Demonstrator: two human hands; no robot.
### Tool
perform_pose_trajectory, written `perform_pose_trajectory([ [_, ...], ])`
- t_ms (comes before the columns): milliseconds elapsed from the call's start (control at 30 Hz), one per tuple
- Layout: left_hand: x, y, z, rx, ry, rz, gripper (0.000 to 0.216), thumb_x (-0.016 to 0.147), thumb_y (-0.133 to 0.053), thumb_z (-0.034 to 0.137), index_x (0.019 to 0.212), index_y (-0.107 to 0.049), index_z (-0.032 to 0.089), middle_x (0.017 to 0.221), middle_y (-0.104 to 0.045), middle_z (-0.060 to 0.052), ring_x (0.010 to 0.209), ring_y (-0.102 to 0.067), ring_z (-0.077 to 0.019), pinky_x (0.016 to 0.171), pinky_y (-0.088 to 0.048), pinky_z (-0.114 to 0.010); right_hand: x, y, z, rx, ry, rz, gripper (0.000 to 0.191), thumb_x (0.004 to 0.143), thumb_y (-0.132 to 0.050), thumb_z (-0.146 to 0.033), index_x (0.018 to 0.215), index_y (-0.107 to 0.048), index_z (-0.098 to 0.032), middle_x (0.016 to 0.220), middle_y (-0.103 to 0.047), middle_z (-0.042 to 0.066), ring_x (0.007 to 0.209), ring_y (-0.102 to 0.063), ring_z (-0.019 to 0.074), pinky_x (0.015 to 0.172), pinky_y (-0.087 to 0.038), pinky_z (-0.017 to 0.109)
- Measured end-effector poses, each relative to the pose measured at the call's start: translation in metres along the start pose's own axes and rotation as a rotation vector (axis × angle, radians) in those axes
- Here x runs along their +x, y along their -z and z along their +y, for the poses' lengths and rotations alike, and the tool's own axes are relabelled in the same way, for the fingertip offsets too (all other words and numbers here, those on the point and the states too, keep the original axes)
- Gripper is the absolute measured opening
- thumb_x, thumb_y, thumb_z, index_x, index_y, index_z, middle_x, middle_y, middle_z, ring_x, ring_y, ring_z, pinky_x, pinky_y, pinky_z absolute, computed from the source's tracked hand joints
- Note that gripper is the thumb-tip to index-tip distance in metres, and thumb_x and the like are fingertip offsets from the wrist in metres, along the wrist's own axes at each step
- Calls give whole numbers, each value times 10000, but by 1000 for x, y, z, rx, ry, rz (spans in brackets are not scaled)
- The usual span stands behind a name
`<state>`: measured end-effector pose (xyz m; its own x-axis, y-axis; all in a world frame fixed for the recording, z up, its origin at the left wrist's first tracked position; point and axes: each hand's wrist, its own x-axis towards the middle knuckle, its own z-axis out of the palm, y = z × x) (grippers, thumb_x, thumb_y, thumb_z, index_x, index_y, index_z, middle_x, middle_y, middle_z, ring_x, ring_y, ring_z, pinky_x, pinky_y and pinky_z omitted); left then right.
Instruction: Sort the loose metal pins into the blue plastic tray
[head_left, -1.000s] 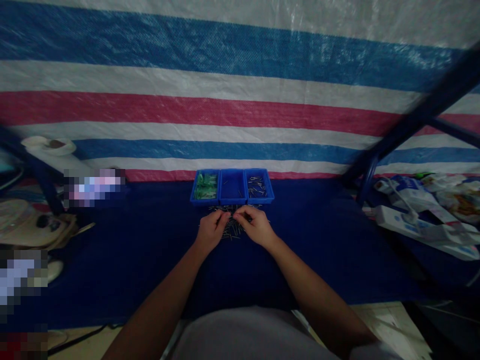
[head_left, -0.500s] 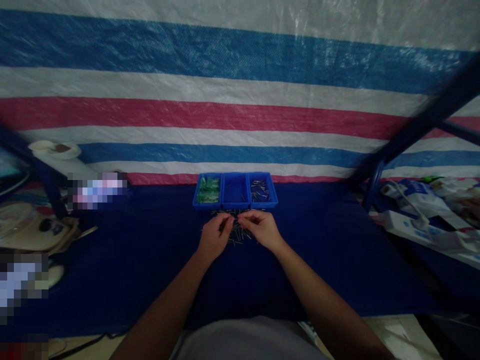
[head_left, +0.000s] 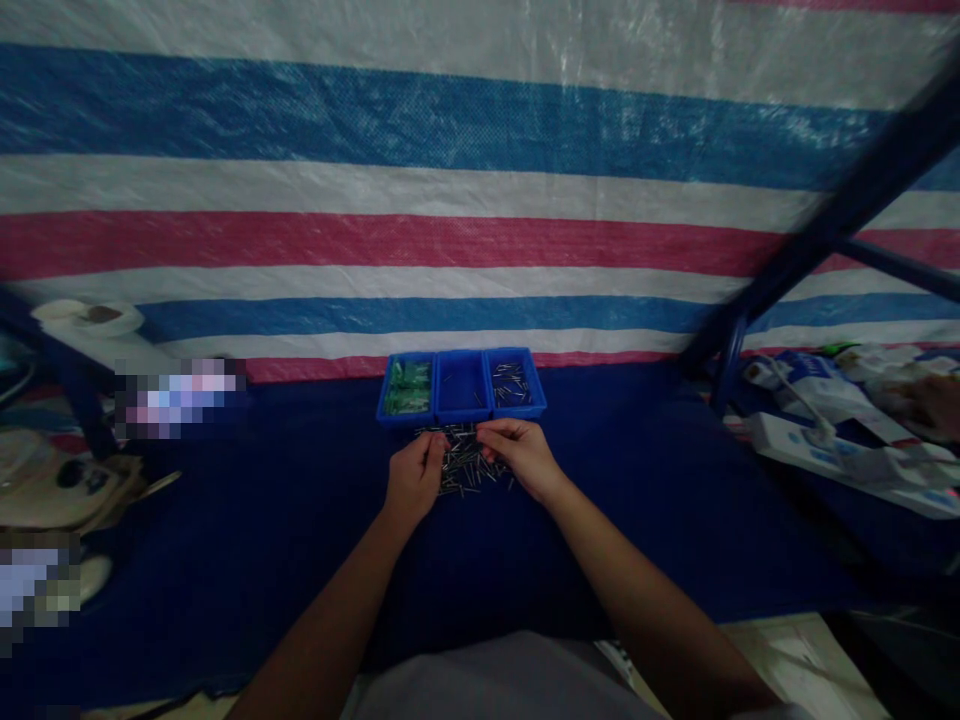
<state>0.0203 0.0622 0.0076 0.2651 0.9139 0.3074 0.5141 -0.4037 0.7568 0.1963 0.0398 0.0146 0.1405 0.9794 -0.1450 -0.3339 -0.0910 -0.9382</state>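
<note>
A pile of thin metal pieces, like screws or nails [head_left: 463,468], lies on the dark blue surface between my hands. My left hand [head_left: 412,480] is closed at the pile's left side, thumb pressed to the fingers; what it holds is hidden. On the right, my right hand [head_left: 525,458] pinches thumb and forefinger together over the pile, and anything in the pinch is too small to name. Just beyond stand three joined blue bins [head_left: 463,414]. Green packets [head_left: 409,388] fill the left one, a thin piece or two lie in the middle one, and several metal pieces [head_left: 510,382] are in the right one.
A striped plastic sheet [head_left: 465,240] hangs behind the bins. At right are a blue metal frame post [head_left: 780,270], a white power strip [head_left: 787,445] and plastic bags [head_left: 817,385]. A white roll [head_left: 97,325] and a beige bag [head_left: 60,480] are at left.
My hands have drawn apart, the left one moving left, so more of the pile shows between them. The whole view has shifted slightly.
</note>
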Motion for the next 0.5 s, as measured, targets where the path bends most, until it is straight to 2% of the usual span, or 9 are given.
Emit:
perform_pose_trajectory([
  [133, -5, 13, 6, 127, -144, 81, 305, 932, -396, 315, 789, -626, 176, 739, -662, -28, 689, -611, -141, 663, -446, -245, 5, 11, -5, 66, 33, 145, 255, 571, -822, -304, 760, -729, -159, 615, -666, 6, 510, -566, 103, 506, -463, 236],
  [200, -8, 20, 6, 207, -258, 95, 299, 918, -422, 297, 720, -608, 173, 673, -633, -32, 663, -591, -149, 671, -444, -264, 8, 16, -8, 74, 68, 232, 280, 569, -824, -313, 773, -722, -148, 639, -675, 19, 536, -584, 112, 524, -480, 242],
  [267, -9, 26, 5, 273, -325, 98, 306, 909, -440, 283, 662, -582, 173, 585, -582, -17, 583, -552, -141, 616, -428, -266, 11, 19, -11, 91, 112, 307, 340, 576, -817, -334, 838, -712, -144, 768, -707, 51, 612, -628, 138, 546, -499, 251],
  [400, -25, 42, 5, 296, -278, 136, 257, 895, -440, 232, 707, -609, 184, 637, -626, -27, 599, -582, -140, 609, -448, -266, 10, 19, -12, 16, 173, 318, 508, 648, -757, -419, 1071, -639, -164, 1096, -669, 106, 723, -670, 181, 512, -499, 260],
  [433, -37, 47, 5, 301, -247, 135, 247, 881, -454, 224, 694, -612, 194, 614, -615, -22, 571, -574, -139, 579, -447, -267, 9, 18, -11, -46, 185, 301, 509, 672, -733, -444, 1084, -628, -165, 1083, -671, 108, 687, -664, 176, 476, -479, 254],
  [500, -72, 59, 5, 300, -191, 156, 264, 841, -493, 223, 602, -605, 222, 524, -556, -11, 471, -517, -140, 493, -426, -286, 5, 16, -8, -212, 213, 253, 439, 725, -678, -483, 1020, -642, -159, 899, -700, 82, 562, -614, 148, 422, -422, 239],
])
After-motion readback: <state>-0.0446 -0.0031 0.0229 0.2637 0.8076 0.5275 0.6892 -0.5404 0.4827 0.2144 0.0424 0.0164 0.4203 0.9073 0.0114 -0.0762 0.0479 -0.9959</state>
